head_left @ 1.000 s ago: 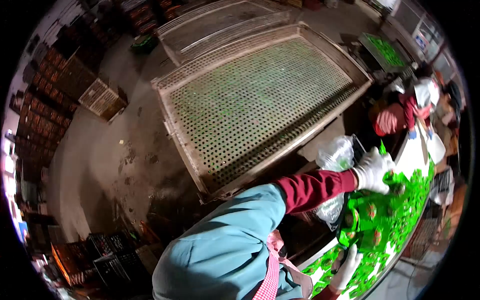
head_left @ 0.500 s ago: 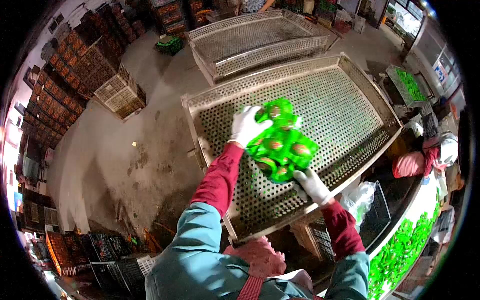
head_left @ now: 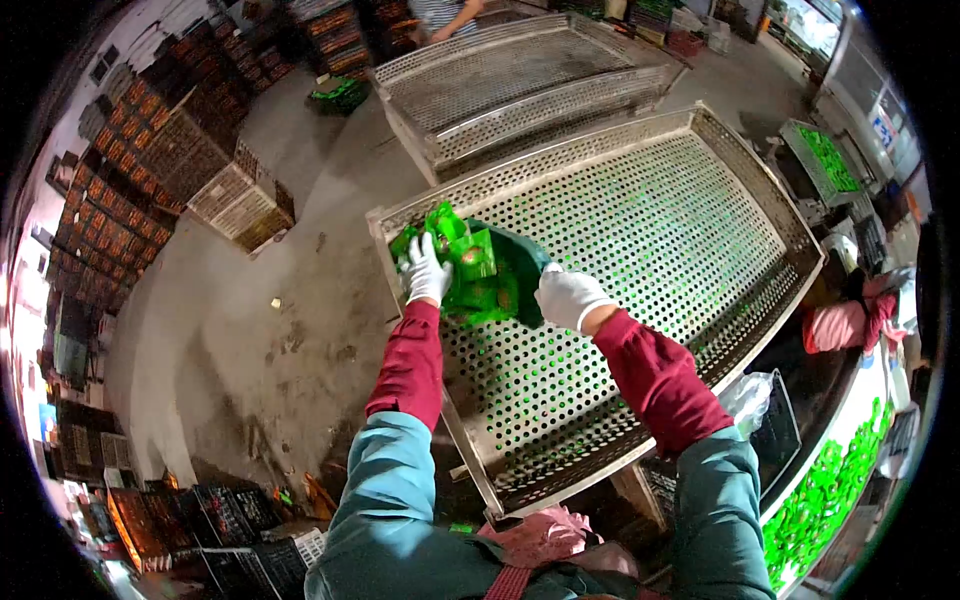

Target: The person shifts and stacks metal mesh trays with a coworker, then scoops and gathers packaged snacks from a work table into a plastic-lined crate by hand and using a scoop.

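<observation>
My right hand, in a white glove, is closed around the handle end of a dark green scoop with a dustpan-like shape. The scoop is tilted over the left end of a perforated metal tray. Bright green packets with brownish contents lie at its mouth and in front of it, against the tray's left side. My left hand, also gloved in white, rests against these packets with its fingers spread. Part of the scoop's inside is hidden by the packets.
A second perforated tray stands behind, with a person's arm at its far edge. Stacked crates stand on the left. At lower right, many green packets cover a white surface, beside a plastic bag.
Both hands have moved left, bringing the packets to the tray's left end. The right hand has also risen, and the scoop now shows, tilted with packets at its mouth.
</observation>
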{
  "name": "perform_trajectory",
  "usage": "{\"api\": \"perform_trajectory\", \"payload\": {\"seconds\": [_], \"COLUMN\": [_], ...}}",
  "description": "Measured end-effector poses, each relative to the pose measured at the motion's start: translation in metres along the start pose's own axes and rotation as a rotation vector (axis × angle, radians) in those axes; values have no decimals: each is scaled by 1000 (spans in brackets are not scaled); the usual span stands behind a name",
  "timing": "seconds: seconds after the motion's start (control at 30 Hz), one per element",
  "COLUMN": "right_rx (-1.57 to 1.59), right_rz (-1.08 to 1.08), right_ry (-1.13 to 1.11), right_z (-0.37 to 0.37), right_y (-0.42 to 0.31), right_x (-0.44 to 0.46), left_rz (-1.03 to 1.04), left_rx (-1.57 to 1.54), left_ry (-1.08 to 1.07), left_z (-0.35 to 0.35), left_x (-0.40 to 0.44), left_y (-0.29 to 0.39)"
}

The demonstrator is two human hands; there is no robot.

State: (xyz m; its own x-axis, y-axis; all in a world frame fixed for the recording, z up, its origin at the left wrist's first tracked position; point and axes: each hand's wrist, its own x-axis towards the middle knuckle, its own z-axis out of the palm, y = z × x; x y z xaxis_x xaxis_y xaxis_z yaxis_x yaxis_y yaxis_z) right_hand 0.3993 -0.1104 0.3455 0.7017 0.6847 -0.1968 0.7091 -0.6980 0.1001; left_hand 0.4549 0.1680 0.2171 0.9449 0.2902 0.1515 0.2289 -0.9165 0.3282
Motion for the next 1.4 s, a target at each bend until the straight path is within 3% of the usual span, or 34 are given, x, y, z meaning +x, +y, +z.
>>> {"api": "perform_trajectory", "payload": {"seconds": [0.07,0.1,0.17,0.2,0.27,0.3,0.33,0.37,0.43,0.47,0.5,0.53,0.57,0.6,0.67,0.7,0.73,0.77,0.83,0.87,0.9,0.93,1.0,1.03,1.07,1.1,1.17,1.2,1.23,1.3,1.33,1.4], "right_rx": [123,-210,-5,67,261,345,411,453,667,762,771,769,895,1198,1089,622,115,371,142,124,115,-81,-96,-71,14,-133,6,123,44,545,586,491], "right_rz": [341,322,433,482,685,728,768,924,1190,1316,1413,1610,1570,1942,2298,2526,2402,2828,3184,3288,3386,3420,3455,3476,3504,3347,3163,3228,3175,3220,3120,2882], "right_ry": [69,267,410,481,546,622,719,720,770,831,936,877,1144,927,838,849,112,871,1059,907,750,645,441,381,394,411,115,283,504,558,361,150], "right_z": [-48,-36,-23,-13,6,11,23,36,60,72,100,94,111,112,111,164,203,203,218,231,244,236,267,284,293,298,308,299,268,227,230,233], "right_y": [-19,-26,-15,-11,-8,-11,-17,-27,-53,-73,-96,-129,-151,-180,-251,-300,-365,-406,-495,-544,-592,-613,-645,-653,-645,-626,-578,-542,-502,-457,-453,-459], "right_x": [-36,-48,-84,-107,-157,-191,-230,-265,-342,-384,-422,-467,-510,-553,-628,-663,-696,-722,-762,-776,-789,-785,-786,-786,-788,-788,-792,-791,-784,-775,-767,-754], "left_rz": [-124,-79,92,88,143,427,514,423,407,420,215,119,74,119,437,624,807,960,1178,1245,1440,1410,1624,1573,1727,1900,1967,1912,1882,1895,1959,1939], "left_rx": [5,70,-197,-132,-109,-129,-137,27,273,516,360,321,337,296,243,131,22,-94,-309,-385,-483,-431,-724,-813,-685,-702,-701,-657,-633,-509,-372,-466], "left_ry": [-224,-210,-161,-131,-311,-149,-143,-203,1,-29,77,132,137,178,265,192,115,167,-28,-132,-251,-445,-684,-952,-896,-798,-747,-821,-790,-621,-515,-568], "left_z": [-15,-17,-9,-20,-27,9,21,7,30,9,-12,-8,-4,2,18,15,10,20,16,-5,10,-20,24,25,28,37,70,78,84,100,75,84], "left_x": [0,-5,2,-5,3,24,29,17,35,27,5,3,-8,-6,-5,-19,-42,-70,-158,-234,-278,-360,-455,-515,-569,-614,-696,-726,-748,-774,-779,-779], "left_y": [14,15,14,28,39,1,-9,0,-37,-22,-5,-4,36,51,108,155,208,255,356,401,430,461,496,509,522,532,540,541,540,534,530,532]}}
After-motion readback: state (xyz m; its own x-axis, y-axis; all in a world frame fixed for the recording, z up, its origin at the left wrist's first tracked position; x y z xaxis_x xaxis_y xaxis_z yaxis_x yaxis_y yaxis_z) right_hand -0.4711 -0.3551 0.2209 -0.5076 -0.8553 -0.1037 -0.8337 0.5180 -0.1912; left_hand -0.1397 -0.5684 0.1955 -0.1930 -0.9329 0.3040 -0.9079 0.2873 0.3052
